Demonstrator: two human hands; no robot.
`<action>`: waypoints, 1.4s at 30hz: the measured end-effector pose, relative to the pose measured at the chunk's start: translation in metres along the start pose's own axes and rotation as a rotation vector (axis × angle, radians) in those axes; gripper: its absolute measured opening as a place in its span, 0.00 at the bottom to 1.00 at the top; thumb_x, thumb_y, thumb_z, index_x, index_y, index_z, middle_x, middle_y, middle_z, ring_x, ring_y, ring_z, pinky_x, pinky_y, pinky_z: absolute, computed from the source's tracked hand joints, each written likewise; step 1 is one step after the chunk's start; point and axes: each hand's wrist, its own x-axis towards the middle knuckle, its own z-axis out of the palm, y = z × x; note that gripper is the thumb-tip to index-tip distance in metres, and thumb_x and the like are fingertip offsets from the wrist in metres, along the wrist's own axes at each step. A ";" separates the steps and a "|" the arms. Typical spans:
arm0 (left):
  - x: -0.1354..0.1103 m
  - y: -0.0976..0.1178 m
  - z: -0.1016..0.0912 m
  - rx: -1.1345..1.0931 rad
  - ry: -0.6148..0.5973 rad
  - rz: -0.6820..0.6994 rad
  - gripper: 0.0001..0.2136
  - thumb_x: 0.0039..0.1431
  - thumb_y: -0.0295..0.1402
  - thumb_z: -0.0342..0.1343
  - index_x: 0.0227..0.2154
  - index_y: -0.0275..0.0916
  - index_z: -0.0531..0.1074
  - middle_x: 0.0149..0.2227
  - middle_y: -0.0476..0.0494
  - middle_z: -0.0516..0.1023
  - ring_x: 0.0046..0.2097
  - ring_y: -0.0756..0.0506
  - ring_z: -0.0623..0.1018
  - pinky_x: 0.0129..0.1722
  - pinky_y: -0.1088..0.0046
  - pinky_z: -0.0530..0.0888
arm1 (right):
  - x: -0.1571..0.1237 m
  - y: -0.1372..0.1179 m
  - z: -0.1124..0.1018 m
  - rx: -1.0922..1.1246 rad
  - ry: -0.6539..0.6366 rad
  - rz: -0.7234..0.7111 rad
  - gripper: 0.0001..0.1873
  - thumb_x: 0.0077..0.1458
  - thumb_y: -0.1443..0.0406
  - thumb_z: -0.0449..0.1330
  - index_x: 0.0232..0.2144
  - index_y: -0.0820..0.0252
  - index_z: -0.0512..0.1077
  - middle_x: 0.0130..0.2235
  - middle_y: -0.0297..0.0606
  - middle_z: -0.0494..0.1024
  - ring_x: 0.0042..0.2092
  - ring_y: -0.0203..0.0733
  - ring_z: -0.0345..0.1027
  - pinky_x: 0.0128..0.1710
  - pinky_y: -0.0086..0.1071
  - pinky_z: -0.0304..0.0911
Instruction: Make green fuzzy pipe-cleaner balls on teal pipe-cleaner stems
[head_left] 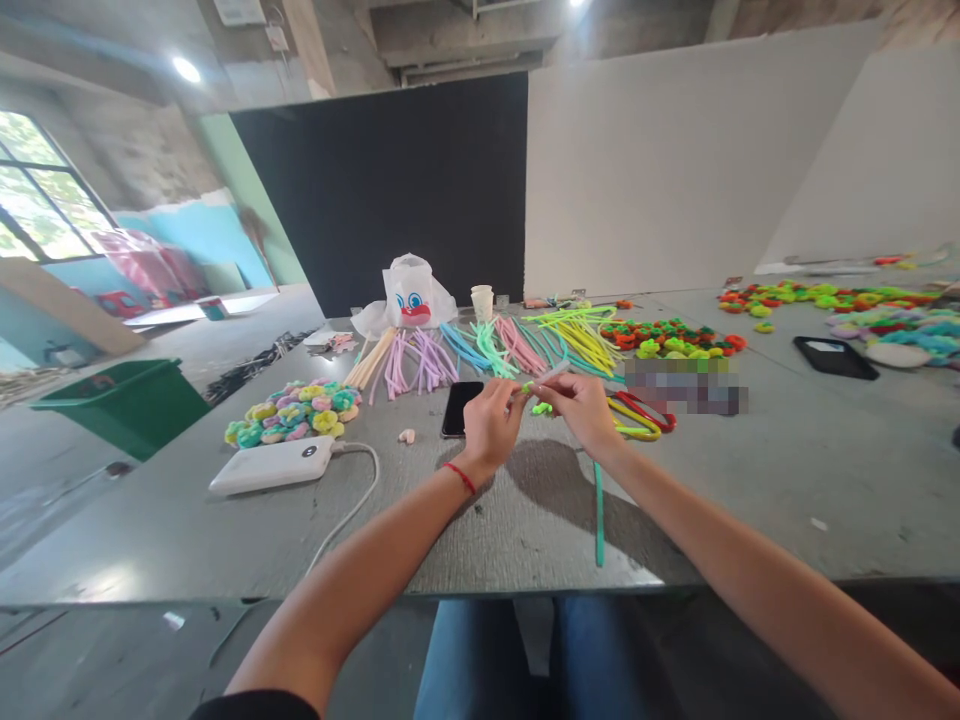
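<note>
Clock directions take the hands as the dial's centre, with 12 pointing away from the wearer.

Hands: The left hand (491, 425) and right hand (585, 410) meet just above the table (750, 500), fingertips almost touching. Both pinch a short lime-green stem (541, 407) between thumb and forefingers. The stem sits in the gap between the two hands, clear of the tabletop. A teal stem (598, 520) lies flat at 6 o'clock, under the right wrist.

Step in hand: Judged as bending or winding the fuzzy stem. Good practice would be to hold both grips close to the bend, turn with the fingertips and not the wrists, and tuck in the wire end so it cannot snag.

Containers:
- Green bin (127, 400), on the floor at 9 o'clock, well apart from the table. Its contents cannot be made out.
- White plastic bag (411, 295) with a printed cartoon face, at 11 o'clock. It stands upright and puffed, and what is inside is hidden.
- Paper cup (481, 302) at 12 o'clock, upright. Its interior is not visible.

Loose stock: Bundles of coloured stems (487, 345) fan out at 12 o'clock. There are pastel rings (296, 410) at 9 o'clock, red and green rings (667, 335) at 1 o'clock, and yellow and red loops (645, 415) just beside the right hand at 3 o'clock.

Other items: A dark phone (459, 408) lies just beside the left hand at 9 o'clock. A white power bank (271, 465) with its cable (352, 500) lies at 8 o'clock.
</note>
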 end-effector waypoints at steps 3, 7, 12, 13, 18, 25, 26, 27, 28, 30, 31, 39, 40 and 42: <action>0.000 -0.001 0.000 0.067 -0.023 0.050 0.10 0.62 0.35 0.50 0.27 0.39 0.71 0.29 0.45 0.70 0.31 0.49 0.69 0.34 0.76 0.62 | -0.006 -0.003 0.005 -0.034 0.059 -0.064 0.23 0.44 0.47 0.63 0.21 0.63 0.73 0.20 0.36 0.71 0.20 0.34 0.60 0.20 0.28 0.57; 0.002 -0.002 0.003 0.017 -0.070 0.013 0.11 0.61 0.34 0.51 0.24 0.37 0.68 0.27 0.48 0.68 0.28 0.51 0.67 0.31 0.76 0.63 | -0.006 -0.001 0.005 -0.092 0.058 -0.050 0.23 0.46 0.47 0.62 0.21 0.63 0.73 0.19 0.34 0.69 0.19 0.32 0.58 0.20 0.28 0.55; 0.011 -0.002 0.006 -0.515 -0.236 -0.359 0.13 0.53 0.41 0.58 0.23 0.36 0.68 0.20 0.51 0.68 0.18 0.55 0.63 0.18 0.78 0.59 | 0.005 -0.003 -0.013 -0.088 -0.140 -0.001 0.21 0.44 0.49 0.63 0.22 0.63 0.76 0.20 0.35 0.71 0.20 0.32 0.58 0.20 0.27 0.55; 0.012 -0.002 0.005 -0.616 -0.267 -0.407 0.14 0.52 0.42 0.59 0.23 0.36 0.69 0.20 0.51 0.69 0.18 0.55 0.62 0.17 0.79 0.57 | 0.007 -0.005 -0.018 -0.083 -0.180 -0.011 0.20 0.45 0.50 0.63 0.23 0.63 0.76 0.21 0.35 0.71 0.21 0.32 0.59 0.21 0.27 0.56; 0.018 0.006 -0.006 -0.986 -0.374 -0.497 0.13 0.49 0.40 0.62 0.25 0.34 0.69 0.22 0.51 0.70 0.17 0.59 0.59 0.16 0.81 0.53 | 0.010 -0.018 -0.033 -0.123 -0.259 -0.171 0.15 0.51 0.55 0.61 0.27 0.63 0.78 0.24 0.34 0.71 0.23 0.31 0.59 0.23 0.26 0.55; 0.019 0.010 -0.012 -1.122 -0.459 -0.585 0.14 0.48 0.38 0.63 0.24 0.33 0.67 0.21 0.51 0.69 0.16 0.60 0.57 0.15 0.82 0.49 | 0.011 -0.023 -0.033 -0.134 -0.303 -0.237 0.18 0.54 0.53 0.60 0.26 0.63 0.75 0.24 0.33 0.68 0.22 0.29 0.57 0.21 0.26 0.54; 0.019 0.010 -0.012 -1.134 -0.454 -0.598 0.14 0.47 0.38 0.63 0.23 0.33 0.67 0.21 0.51 0.69 0.16 0.60 0.57 0.15 0.82 0.49 | 0.011 -0.022 -0.032 -0.121 -0.308 -0.205 0.18 0.53 0.52 0.60 0.26 0.63 0.75 0.24 0.33 0.68 0.22 0.29 0.57 0.21 0.26 0.53; 0.019 0.010 -0.011 -1.145 -0.446 -0.612 0.14 0.47 0.38 0.64 0.23 0.33 0.66 0.21 0.51 0.68 0.16 0.60 0.57 0.15 0.82 0.49 | 0.012 -0.021 -0.031 -0.096 -0.310 -0.170 0.19 0.52 0.52 0.60 0.27 0.63 0.75 0.23 0.33 0.68 0.21 0.29 0.56 0.20 0.26 0.53; 0.019 0.011 -0.010 -1.156 -0.443 -0.625 0.14 0.46 0.37 0.64 0.23 0.33 0.66 0.21 0.52 0.68 0.15 0.60 0.57 0.15 0.82 0.49 | 0.012 -0.020 -0.030 -0.063 -0.314 -0.136 0.19 0.52 0.51 0.61 0.28 0.63 0.75 0.23 0.33 0.69 0.21 0.29 0.57 0.20 0.26 0.54; 0.018 0.011 -0.010 -1.175 -0.451 -0.642 0.14 0.46 0.38 0.64 0.24 0.33 0.66 0.21 0.52 0.68 0.15 0.60 0.56 0.15 0.82 0.49 | 0.012 -0.018 -0.028 0.009 -0.337 -0.075 0.19 0.51 0.51 0.62 0.29 0.63 0.74 0.24 0.33 0.70 0.21 0.29 0.57 0.20 0.26 0.54; 0.018 0.012 -0.010 -1.185 -0.464 -0.647 0.14 0.47 0.38 0.64 0.24 0.32 0.67 0.21 0.52 0.68 0.16 0.60 0.57 0.15 0.82 0.49 | 0.012 -0.018 -0.027 0.040 -0.350 -0.053 0.18 0.51 0.52 0.62 0.29 0.63 0.74 0.24 0.33 0.70 0.21 0.29 0.57 0.20 0.26 0.54; 0.016 0.015 -0.008 -1.190 -0.511 -0.682 0.14 0.49 0.40 0.62 0.24 0.33 0.69 0.20 0.52 0.66 0.17 0.59 0.58 0.15 0.82 0.51 | 0.012 -0.023 -0.026 0.039 -0.248 -0.009 0.19 0.45 0.51 0.65 0.24 0.62 0.73 0.22 0.33 0.71 0.21 0.30 0.57 0.21 0.27 0.55; 0.016 0.014 -0.007 -1.150 -0.491 -0.683 0.14 0.48 0.40 0.63 0.24 0.33 0.70 0.21 0.52 0.67 0.17 0.59 0.59 0.15 0.82 0.53 | 0.012 -0.022 -0.026 0.015 -0.226 0.002 0.19 0.44 0.51 0.65 0.24 0.63 0.73 0.22 0.33 0.71 0.21 0.30 0.57 0.21 0.27 0.55; 0.015 0.012 -0.002 -1.019 -0.449 -0.674 0.14 0.46 0.41 0.64 0.24 0.33 0.72 0.21 0.51 0.68 0.19 0.57 0.63 0.17 0.81 0.57 | 0.013 -0.017 -0.025 -0.046 -0.194 0.018 0.21 0.43 0.50 0.64 0.25 0.63 0.74 0.21 0.34 0.71 0.20 0.31 0.57 0.20 0.27 0.55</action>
